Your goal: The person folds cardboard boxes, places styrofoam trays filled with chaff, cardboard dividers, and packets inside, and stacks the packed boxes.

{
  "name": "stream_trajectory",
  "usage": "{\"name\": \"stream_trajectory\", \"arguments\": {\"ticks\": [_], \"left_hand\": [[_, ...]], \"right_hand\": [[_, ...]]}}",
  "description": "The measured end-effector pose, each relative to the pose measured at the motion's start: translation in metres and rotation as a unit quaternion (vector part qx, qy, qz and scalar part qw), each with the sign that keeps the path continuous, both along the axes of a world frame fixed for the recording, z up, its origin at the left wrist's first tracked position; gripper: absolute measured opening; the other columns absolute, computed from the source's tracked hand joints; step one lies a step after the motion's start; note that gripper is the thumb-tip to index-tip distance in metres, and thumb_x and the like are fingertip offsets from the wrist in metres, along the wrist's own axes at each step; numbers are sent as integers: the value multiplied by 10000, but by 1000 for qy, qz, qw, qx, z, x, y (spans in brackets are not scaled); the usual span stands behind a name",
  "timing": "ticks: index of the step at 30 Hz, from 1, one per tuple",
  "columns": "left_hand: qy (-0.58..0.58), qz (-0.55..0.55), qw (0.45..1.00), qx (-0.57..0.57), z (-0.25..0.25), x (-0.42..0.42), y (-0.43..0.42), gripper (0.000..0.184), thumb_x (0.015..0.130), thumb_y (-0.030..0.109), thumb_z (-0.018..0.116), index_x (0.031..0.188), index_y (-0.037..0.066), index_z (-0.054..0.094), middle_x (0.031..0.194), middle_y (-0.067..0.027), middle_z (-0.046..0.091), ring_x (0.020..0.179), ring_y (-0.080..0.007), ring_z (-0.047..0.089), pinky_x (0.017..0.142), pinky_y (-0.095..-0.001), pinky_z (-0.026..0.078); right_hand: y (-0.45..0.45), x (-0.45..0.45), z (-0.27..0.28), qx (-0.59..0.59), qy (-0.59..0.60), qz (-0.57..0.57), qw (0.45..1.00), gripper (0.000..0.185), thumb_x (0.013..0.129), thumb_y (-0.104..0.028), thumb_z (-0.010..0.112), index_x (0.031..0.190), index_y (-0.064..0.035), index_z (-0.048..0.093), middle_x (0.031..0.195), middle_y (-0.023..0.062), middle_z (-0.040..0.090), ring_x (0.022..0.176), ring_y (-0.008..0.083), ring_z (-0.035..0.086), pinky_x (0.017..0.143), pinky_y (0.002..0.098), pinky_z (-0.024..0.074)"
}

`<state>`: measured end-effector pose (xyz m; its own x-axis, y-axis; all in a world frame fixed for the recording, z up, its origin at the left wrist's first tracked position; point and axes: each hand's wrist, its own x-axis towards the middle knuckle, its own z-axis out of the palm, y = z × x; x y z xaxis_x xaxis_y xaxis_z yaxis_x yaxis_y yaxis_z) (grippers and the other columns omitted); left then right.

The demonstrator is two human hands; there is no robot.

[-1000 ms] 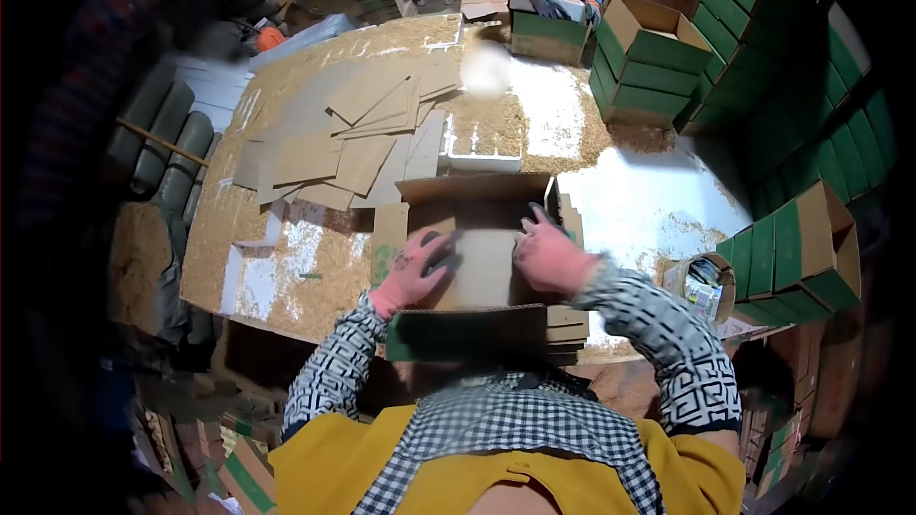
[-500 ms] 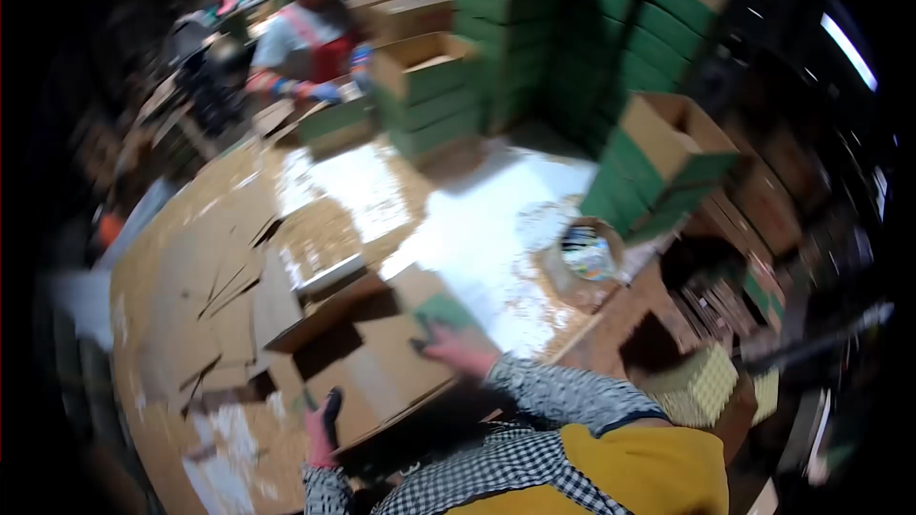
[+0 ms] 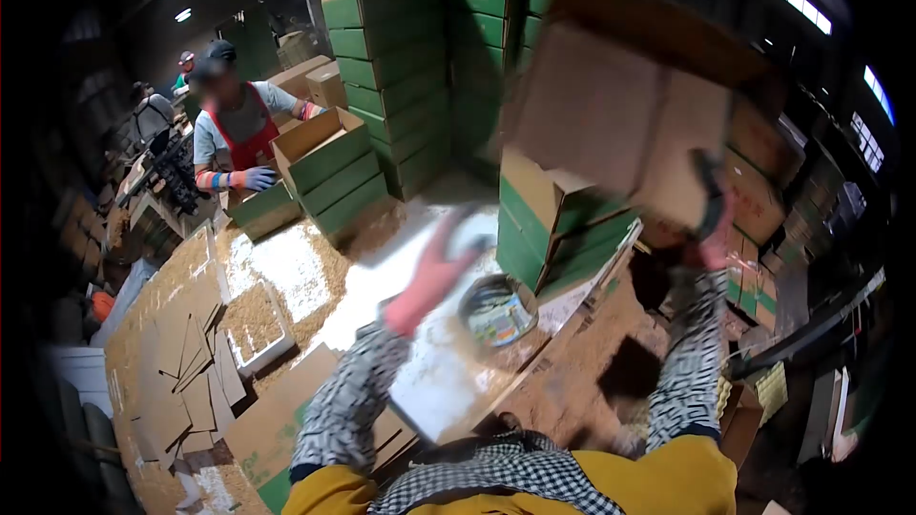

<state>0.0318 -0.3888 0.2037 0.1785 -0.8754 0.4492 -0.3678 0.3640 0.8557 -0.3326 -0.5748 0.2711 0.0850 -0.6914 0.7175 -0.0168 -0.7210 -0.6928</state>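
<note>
One cardboard box point(image 3: 596, 105), already folded into shape, tilts above or against the green stack point(image 3: 523, 243) at the right edge of the surface point(image 3: 420, 386); contact unclear, not yet released. Right hand point(image 3: 711, 234): fingers grip its near side. Left hand point(image 3: 434, 272): fingers spread, holding nothing. Flat sheets point(image 3: 170, 353) lie unfolded toward the left edge. Widest room: white mid-surface.

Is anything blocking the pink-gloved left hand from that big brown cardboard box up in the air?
Nothing visible blocks the pink-gloved left hand from the brown cardboard box. The green-and-brown cardboard stack shows below that box, not between them.
</note>
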Motion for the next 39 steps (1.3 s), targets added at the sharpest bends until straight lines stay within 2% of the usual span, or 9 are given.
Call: {"name": "stream_trajectory", "arguments": {"ticks": [2,6,21,25,28,32,34,37,39], "left_hand": [[-348,92,932,-39,4,-43,-61,673,791,274,676,1342,0,403,1388,-199,409,1307,-350,357,1096,-430,258],[-447,80,891,9,-64,-96,-105,698,765,386,690,1325,59,432,1370,-173,408,1290,-360,351,1090,-485,242],[-289,94,952,34,-92,-50,-53,705,810,372,654,1365,36,380,1430,-249,301,1317,-405,305,1098,-462,264],[-215,157,962,63,-122,32,98,596,794,300,673,1305,67,472,1340,-225,432,1225,-376,439,1026,-435,370],[-66,268,947,161,-169,85,209,482,800,235,671,1228,56,538,1279,-191,495,1173,-359,490,1005,-424,390],[-149,491,839,183,-175,136,367,537,822,276,646,1267,21,486,1310,-203,462,1196,-358,462,1009,-431,375],[-290,709,557,322,-192,154,451,612,848,366,614,1270,-45,448,1306,-255,451,1219,-367,445,993,-431,387],[5,729,468,499,-243,186,550,691,881,472,538,1235,-114,440,1286,-317,450,1228,-399,431,996,-441,377],[119,652,657,359,-267,196,574,750,907,513,460,1249,-151,393,1292,-354,426,1237,-440,398,1031,-448,329]], "right_hand": [[-65,-51,32,-144,86,-135,977,553,838,-215,591,1316,33,466,1307,143,522,1210,225,479,1053,324,326],[-166,-89,21,-23,75,-107,991,487,842,-219,614,1236,56,532,1255,122,563,1137,224,529,1001,328,389],[-272,-65,-61,408,-200,1,891,456,842,-236,635,1183,59,569,1193,107,599,1054,220,570,945,327,436],[-268,-114,-50,198,-346,-85,913,383,856,-242,640,1110,43,617,1088,85,641,927,207,610,855,315,488],[-128,-41,0,142,-200,-357,901,432,888,-267,600,1179,52,576,1135,121,625,962,246,608,884,336,481],[60,115,-25,-52,-137,-39,988,336,878,-111,578,1169,59,581,1147,131,615,1012,217,587,878,348,467],[151,192,-84,-133,243,117,954,441,845,-76,560,1269,35,507,1218,151,577,1100,234,554,945,349,425],[249,314,-248,186,319,278,887,578,849,-202,619,1335,31,411,1374,222,432,1252,298,440,1036,366,333],[309,379,-338,332,397,273,811,740,839,-401,613,1323,101,364,1365,280,408,1279,356,398,1045,400,322]]}}
